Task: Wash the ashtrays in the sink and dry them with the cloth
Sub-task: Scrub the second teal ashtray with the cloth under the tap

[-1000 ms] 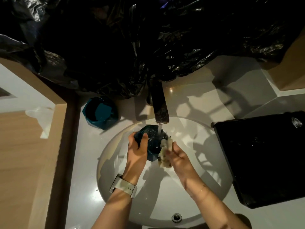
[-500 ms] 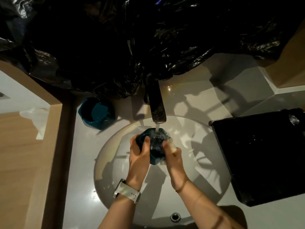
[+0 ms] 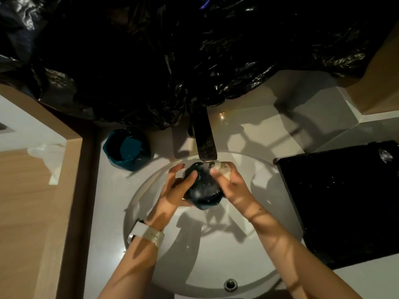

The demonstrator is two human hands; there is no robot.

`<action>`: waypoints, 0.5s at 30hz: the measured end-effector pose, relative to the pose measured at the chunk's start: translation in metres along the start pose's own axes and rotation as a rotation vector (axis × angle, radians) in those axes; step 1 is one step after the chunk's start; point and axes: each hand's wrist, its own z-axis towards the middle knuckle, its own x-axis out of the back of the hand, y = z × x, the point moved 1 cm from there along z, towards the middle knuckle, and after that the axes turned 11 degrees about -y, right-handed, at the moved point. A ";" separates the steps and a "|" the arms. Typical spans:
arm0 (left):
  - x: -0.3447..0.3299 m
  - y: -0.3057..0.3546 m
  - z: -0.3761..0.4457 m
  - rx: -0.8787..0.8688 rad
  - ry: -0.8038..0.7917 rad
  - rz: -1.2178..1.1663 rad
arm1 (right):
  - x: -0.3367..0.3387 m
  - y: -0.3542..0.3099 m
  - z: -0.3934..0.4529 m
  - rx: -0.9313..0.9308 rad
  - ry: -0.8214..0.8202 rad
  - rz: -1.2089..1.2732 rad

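Observation:
A dark teal ashtray [image 3: 203, 190] is held over the white sink [image 3: 216, 255], under water running from the tap [image 3: 204, 137]. My left hand [image 3: 177, 190] grips the ashtray from its left side, thumb on top. My right hand [image 3: 231, 184] holds a pale wet cloth [image 3: 222, 168] against the ashtray's far right rim, right by the water stream. A second teal ashtray [image 3: 127, 149] stands on the counter left of the tap.
A black tray [image 3: 341, 201] lies on the counter right of the sink. Black plastic sheeting [image 3: 172, 61] hangs behind the tap. A wooden panel [image 3: 32, 212] with a clear plastic piece [image 3: 47, 156] borders the left. The overflow hole [image 3: 230, 284] sits at the sink's near rim.
My right hand moved the cloth from the ashtray's right side up to its far rim under the tap. My left hand kept its grip on the ashtray.

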 end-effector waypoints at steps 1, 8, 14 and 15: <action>-0.001 0.004 0.007 0.025 -0.006 0.056 | 0.002 -0.002 0.001 -0.008 -0.039 -0.015; -0.009 -0.017 0.031 0.016 0.243 0.033 | -0.028 0.025 -0.023 -0.030 -0.055 -0.130; -0.024 -0.023 0.010 -0.087 0.325 0.071 | -0.046 0.026 -0.013 0.023 0.221 0.209; -0.027 -0.023 0.006 -0.126 0.320 0.038 | -0.042 0.022 -0.008 0.015 0.250 0.200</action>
